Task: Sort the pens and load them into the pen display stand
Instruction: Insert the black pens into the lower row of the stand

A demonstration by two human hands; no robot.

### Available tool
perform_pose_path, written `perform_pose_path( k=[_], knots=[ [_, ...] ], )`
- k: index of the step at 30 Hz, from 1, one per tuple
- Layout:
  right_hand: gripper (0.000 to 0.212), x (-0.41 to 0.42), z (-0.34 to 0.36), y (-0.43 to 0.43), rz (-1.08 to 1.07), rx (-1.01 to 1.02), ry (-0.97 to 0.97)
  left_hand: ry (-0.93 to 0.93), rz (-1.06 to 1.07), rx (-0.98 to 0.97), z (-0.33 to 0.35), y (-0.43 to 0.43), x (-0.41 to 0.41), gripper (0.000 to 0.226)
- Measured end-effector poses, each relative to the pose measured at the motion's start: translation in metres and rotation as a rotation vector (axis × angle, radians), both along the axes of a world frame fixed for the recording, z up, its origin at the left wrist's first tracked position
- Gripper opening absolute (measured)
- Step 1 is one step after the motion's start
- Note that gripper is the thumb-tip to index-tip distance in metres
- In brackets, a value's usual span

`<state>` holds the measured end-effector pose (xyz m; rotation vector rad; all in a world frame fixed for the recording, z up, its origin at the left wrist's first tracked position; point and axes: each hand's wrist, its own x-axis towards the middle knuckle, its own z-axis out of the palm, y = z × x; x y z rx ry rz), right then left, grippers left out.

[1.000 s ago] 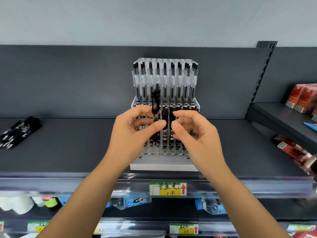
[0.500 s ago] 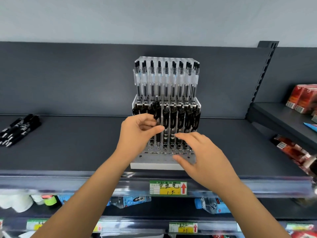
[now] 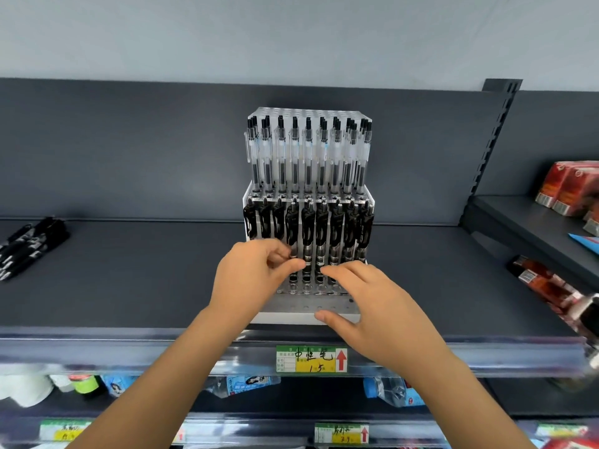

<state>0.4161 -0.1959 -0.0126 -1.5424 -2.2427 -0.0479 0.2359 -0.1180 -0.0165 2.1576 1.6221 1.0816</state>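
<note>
The left fingers (image 3: 288,267) are curled, with thumb and forefinger pinching the lower barrel of a black pen (image 3: 292,228) that stands upright in the front row of the stand (image 3: 285,317); whether its tip is fully down in its hole cannot be told, since the left hand (image 3: 256,280) covers that spot. The right fingers (image 3: 343,273) are stretched out and relaxed and grip nothing. Their tips lie just in front of the lower ends of the front-row pens, and the thumb rests at the near edge of the stand's white base. The right hand (image 3: 372,312) hovers over the right half of that base, beside the left hand but apart from it. The held pen is one of a row of black pens (image 3: 334,228) that fills the lower, nearer tier from left to right, all upright and close together. Behind and above them a farther tier holds a row of clear pens (image 3: 308,157) with black caps, also upright. The stand sits at the middle of a dark grey shelf (image 3: 129,280), close to its near edge. Far to the left on the same shelf, well apart from the stand, lies a heap of loose pens (image 3: 29,244), black and lying flat. On the shelf's front rail, just below the stand, is a green and yellow price tag (image 3: 311,359) with a red arrow. To the right, on a neighbouring shelf, stand red packs (image 3: 567,186). Beneath, on a lower shelf, lie bottles (image 3: 243,384) with blue labels, blurred.
</note>
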Motion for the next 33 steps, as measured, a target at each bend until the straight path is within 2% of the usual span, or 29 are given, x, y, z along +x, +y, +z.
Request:
perform_pose_path(
  k=[3, 6, 8, 12, 16, 25, 33],
  knots=[
    [0.059, 0.001, 0.001, -0.001, 0.001, 0.026, -0.009, 0.205, 0.007, 0.118, 0.000, -0.013, -0.007, 0.041],
    [0.054, -0.001, 0.001, -0.002, -0.011, 0.099, -0.013, 0.387, 0.021, 0.349, -0.001, -0.031, -0.022, 0.049],
    [0.053, -0.007, 0.001, -0.002, 0.004, 0.180, 0.001, 0.488, 0.056, 0.383, -0.002, -0.041, -0.037, 0.054],
    [0.049, -0.032, 0.002, 0.001, 0.128, 0.268, 0.060, 0.626, 0.166, 0.307, -0.001, -0.057, -0.073, 0.070],
    [0.046, -0.073, 0.000, 0.009, 0.250, 0.296, 0.108, 0.661, 0.291, 0.213, -0.001, -0.071, -0.113, 0.079],
    [0.042, -0.194, 0.004, 0.043, 0.409, 0.191, 0.100, 0.739, 0.551, 0.047, -0.011, -0.080, -0.236, 0.083],
    [0.035, -0.332, -0.001, 0.096, 0.383, 0.033, -0.027, 0.715, 0.548, -0.033, -0.023, -0.031, -0.373, 0.080]
  ],
)
